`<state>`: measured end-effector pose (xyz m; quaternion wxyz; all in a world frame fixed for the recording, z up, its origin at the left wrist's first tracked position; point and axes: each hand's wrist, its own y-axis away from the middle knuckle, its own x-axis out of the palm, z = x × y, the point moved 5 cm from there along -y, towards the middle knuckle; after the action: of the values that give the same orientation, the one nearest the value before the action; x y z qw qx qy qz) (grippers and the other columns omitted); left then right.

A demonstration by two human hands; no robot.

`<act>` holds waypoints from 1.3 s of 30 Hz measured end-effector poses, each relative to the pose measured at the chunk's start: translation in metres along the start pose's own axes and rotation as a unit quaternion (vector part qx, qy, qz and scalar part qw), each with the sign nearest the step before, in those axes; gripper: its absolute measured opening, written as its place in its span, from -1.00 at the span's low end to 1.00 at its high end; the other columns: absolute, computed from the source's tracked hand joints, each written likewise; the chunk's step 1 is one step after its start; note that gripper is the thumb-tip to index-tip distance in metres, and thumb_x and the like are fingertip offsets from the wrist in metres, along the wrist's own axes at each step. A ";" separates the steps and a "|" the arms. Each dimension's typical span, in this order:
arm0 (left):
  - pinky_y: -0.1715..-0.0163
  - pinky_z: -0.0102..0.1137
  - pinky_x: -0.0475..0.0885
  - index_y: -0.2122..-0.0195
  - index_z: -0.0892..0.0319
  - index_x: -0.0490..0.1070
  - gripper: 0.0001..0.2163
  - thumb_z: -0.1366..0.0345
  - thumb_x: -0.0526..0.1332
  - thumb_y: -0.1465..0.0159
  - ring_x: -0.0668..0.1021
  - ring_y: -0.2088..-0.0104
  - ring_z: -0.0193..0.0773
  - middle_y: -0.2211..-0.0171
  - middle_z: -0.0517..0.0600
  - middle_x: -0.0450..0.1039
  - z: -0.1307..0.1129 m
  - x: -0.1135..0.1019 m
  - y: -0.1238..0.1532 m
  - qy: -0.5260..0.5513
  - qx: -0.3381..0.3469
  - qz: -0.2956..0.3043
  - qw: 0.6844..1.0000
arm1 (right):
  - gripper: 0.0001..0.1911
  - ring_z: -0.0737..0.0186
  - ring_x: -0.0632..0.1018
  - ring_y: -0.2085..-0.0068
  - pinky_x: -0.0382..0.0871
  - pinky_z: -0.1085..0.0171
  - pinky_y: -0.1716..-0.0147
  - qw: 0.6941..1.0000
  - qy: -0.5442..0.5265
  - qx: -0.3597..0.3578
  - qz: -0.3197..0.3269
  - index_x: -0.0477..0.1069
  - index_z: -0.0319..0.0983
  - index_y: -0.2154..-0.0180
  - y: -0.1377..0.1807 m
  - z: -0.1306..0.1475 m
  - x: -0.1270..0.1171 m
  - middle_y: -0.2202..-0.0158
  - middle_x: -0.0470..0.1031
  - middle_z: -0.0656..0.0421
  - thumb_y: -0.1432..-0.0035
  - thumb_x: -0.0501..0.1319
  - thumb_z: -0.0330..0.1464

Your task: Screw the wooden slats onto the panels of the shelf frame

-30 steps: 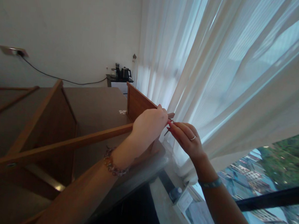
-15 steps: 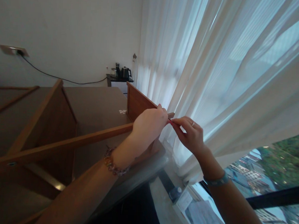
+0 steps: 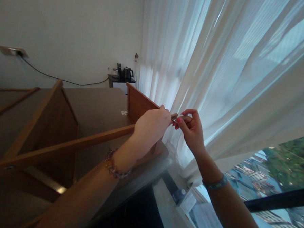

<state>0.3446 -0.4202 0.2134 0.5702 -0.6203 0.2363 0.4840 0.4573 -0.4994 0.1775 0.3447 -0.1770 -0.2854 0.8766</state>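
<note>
A long wooden rail (image 3: pixel 100 136) belongs to a partly built brown wooden frame lying on the table. My left hand (image 3: pixel 151 126), with a beaded bracelet at the wrist, is closed around the rail close to its far right end; its fingertips are mostly hidden. Just right of it, my right hand (image 3: pixel 193 131) pinches a small, thin metal piece (image 3: pixel 181 117) between thumb and fingers, with its tip at the rail's end. The exact kind of metal piece is too small to tell. A wooden end panel (image 3: pixel 139 101) stands upright behind my left hand.
A wooden cross panel (image 3: pixel 49 122) rises at left. The table (image 3: pixel 99 101) has a plastic-covered edge. Sheer white curtains (image 3: pixel 195 62) hang close to my right hand, beside a window. A black kettle (image 3: pixel 128 73) stands at the back, and papers (image 3: pixel 205 215) lie below.
My right hand has turned upward and shifted slightly left, and the metal piece in its fingers now shows. My left hand keeps its hold on the rail.
</note>
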 end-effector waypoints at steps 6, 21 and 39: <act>0.59 -0.38 0.10 0.13 0.33 0.42 -0.69 0.22 -0.01 -0.42 0.62 0.43 -0.13 0.31 0.12 0.53 -0.001 -0.003 0.000 0.003 0.004 0.006 1.000 | -0.75 0.32 0.39 0.42 0.26 0.26 0.39 0.979 0.180 -0.091 -0.043 0.37 -0.18 0.49 0.002 -0.004 -0.012 0.51 0.36 0.28 -0.14 0.29 -0.20; 0.51 -0.37 0.32 0.06 0.34 0.41 -0.65 0.25 -0.09 -0.43 0.61 0.39 -0.12 0.19 0.18 0.52 -0.001 -0.002 0.000 -0.017 0.017 0.054 0.998 | -0.34 0.47 0.18 0.67 -0.06 0.35 0.66 0.981 -0.016 0.164 0.098 0.41 -0.25 0.59 0.020 -0.011 0.021 0.70 0.26 0.28 -0.23 0.01 0.12; 0.51 -0.40 0.31 0.07 0.31 0.38 -0.71 0.28 -0.06 -0.42 0.63 0.36 -0.12 0.26 0.12 0.54 -0.001 -0.005 0.000 -0.006 0.000 0.057 0.998 | -0.65 0.23 0.55 0.13 0.52 0.24 0.19 0.818 0.374 -0.424 0.106 0.31 -0.16 -0.05 0.037 0.008 0.004 0.15 0.50 0.11 -0.25 0.18 -0.51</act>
<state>0.3424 -0.4221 0.2176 0.5435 -0.6028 0.2679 0.5192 0.4321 -0.5219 0.1598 0.2212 -0.6488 -0.4573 0.5666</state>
